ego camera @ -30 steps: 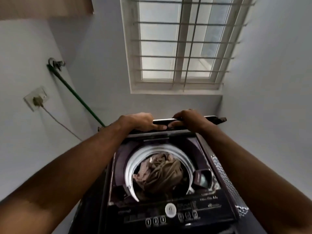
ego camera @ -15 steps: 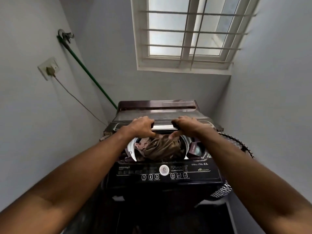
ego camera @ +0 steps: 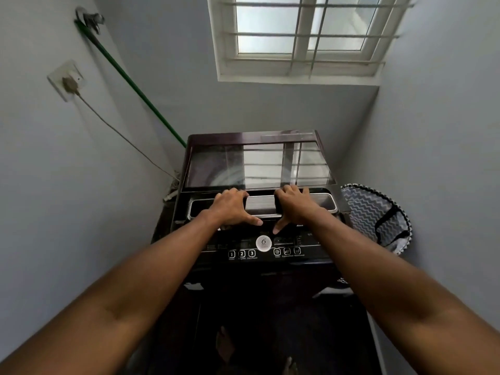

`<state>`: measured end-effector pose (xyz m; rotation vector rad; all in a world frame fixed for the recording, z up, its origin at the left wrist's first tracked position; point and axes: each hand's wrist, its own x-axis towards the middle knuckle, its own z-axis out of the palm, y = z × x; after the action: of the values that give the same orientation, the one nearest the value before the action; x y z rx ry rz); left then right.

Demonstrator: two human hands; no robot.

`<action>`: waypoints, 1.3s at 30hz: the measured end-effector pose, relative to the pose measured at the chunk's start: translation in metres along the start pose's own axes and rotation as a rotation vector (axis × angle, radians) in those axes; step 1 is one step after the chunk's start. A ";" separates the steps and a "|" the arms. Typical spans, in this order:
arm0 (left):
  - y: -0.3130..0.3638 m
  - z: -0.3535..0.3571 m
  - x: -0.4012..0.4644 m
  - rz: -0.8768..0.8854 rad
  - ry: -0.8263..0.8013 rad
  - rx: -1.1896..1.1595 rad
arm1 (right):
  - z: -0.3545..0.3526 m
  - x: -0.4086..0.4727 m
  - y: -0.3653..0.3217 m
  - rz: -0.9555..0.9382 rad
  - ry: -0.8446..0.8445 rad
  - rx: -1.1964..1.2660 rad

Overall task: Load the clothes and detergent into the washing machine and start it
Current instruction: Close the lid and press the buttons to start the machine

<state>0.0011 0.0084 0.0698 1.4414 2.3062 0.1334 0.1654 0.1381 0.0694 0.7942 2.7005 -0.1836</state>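
Head view, looking down on a dark top-loading washer (ego camera: 259, 266) at the centre of the frame, set in a narrow corner between grey walls. The glass lid (ego camera: 257, 163) lies down over the tub; its pane reflects the window bars, and a pale curve of the drum rim shows faintly through its left part. The clothes cannot be seen through the pane.

Left hand (ego camera: 232, 207): placed on the lid's front handle bar (ego camera: 261, 206), left of centre, fingers curled over the far edge of the bar and thumb stretched toward the middle along its near edge.

Right hand (ego camera: 293, 205): placed on the same bar, right of centre, fingers curled over the far edge, thumb angled down toward the control panel (ego camera: 259, 249). Both hands grip the bar, close together with a short stretch of bar bare between them.

The control panel runs across the near edge of the washer, with a round white dial (ego camera: 263, 243) at its middle and rows of small buttons on either side.

Centre right: a zigzag-patterned laundry basket (ego camera: 376, 215) stands just beside the washer. Upper left: a green hose (ego camera: 130, 79) runs diagonally from a wall tap down behind the washer; below it, a wall socket (ego camera: 67, 80) with a plug and cord. Top: a barred window (ego camera: 300, 36).
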 end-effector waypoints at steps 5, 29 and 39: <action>-0.002 0.018 0.002 -0.010 0.010 -0.010 | 0.011 0.000 -0.005 0.018 -0.022 -0.014; -0.016 0.046 0.016 -0.065 0.054 -0.161 | 0.002 0.031 -0.015 0.181 -0.227 0.194; -0.027 0.046 0.016 0.004 -0.087 -0.175 | -0.018 0.049 -0.033 0.180 -0.392 0.029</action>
<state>-0.0093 0.0042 0.0155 1.3374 2.1641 0.2612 0.1035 0.1390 0.0713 0.8996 2.2528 -0.3020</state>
